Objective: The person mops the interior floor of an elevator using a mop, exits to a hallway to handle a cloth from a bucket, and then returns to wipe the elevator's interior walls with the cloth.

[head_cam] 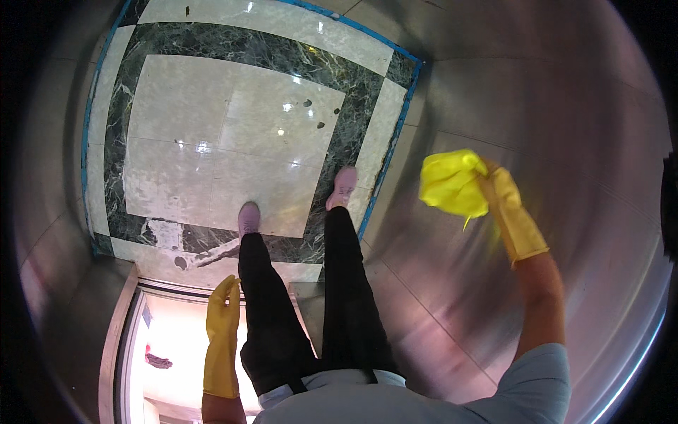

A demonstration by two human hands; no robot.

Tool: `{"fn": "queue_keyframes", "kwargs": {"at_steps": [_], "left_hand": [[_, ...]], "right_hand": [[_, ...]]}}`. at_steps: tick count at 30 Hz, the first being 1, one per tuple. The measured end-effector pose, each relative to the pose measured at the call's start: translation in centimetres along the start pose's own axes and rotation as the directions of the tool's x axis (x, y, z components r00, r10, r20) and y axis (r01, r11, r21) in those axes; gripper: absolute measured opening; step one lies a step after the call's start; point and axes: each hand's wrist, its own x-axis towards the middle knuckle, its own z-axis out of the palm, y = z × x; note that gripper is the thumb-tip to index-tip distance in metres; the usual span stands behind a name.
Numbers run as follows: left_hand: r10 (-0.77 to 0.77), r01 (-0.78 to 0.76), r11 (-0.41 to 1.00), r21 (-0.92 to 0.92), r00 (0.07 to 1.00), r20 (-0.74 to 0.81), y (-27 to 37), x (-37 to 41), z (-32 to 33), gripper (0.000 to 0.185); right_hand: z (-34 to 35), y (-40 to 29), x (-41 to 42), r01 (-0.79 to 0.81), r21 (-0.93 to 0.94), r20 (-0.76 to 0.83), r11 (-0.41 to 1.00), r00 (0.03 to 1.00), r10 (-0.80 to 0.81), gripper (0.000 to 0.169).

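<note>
My right hand [500, 185], in a yellow rubber glove, grips a bright yellow cloth [453, 183] by one edge. The bunched cloth spreads out to the left of my fingers, in front of a brushed metal wall panel [529, 106]. Whether it touches the panel, I cannot tell. My left hand [223, 312] wears a matching glove and hangs low beside my left leg. Its fingers are slightly bent, with a small gap at the thumb and nothing seen in them.
I stand on a marble tile floor [180, 100] with a dark green border [360, 124], edged in blue tape [400, 127]. Small dark spots and white patches mark the tiles. Metal walls rise on both sides. A bright doorway [175, 328] lies behind me at lower left.
</note>
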Motion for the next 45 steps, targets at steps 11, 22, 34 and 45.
{"fn": "queue_keyframes", "kwargs": {"at_steps": [11,22,34,45], "left_hand": [[-0.274,0.294,0.946,0.135,0.950,-0.148,2.1,-0.3,14.9,0.034],[-0.418,0.418,0.909,-0.012,0.907,-0.059,2.8,1.5,19.9,0.034],[-0.429,0.432,0.902,0.028,0.901,-0.068,4.4,2.1,18.7,0.034],[-0.331,0.341,0.923,-0.180,0.940,0.082,6.2,2.3,20.2,0.033]], "right_hand": [[-11.4,-0.3,28.0,0.166,-0.933,-0.063,0.321,0.798,-0.599,0.032],[24.0,23.4,10.8,0.680,-0.732,0.659,0.023,0.718,-0.224,0.051],[4.3,2.0,30.1,0.134,-0.988,0.155,-0.078,0.882,-0.446,0.051],[19.6,18.7,2.0,0.928,-0.297,0.954,0.222,0.295,0.044,0.038]]}}
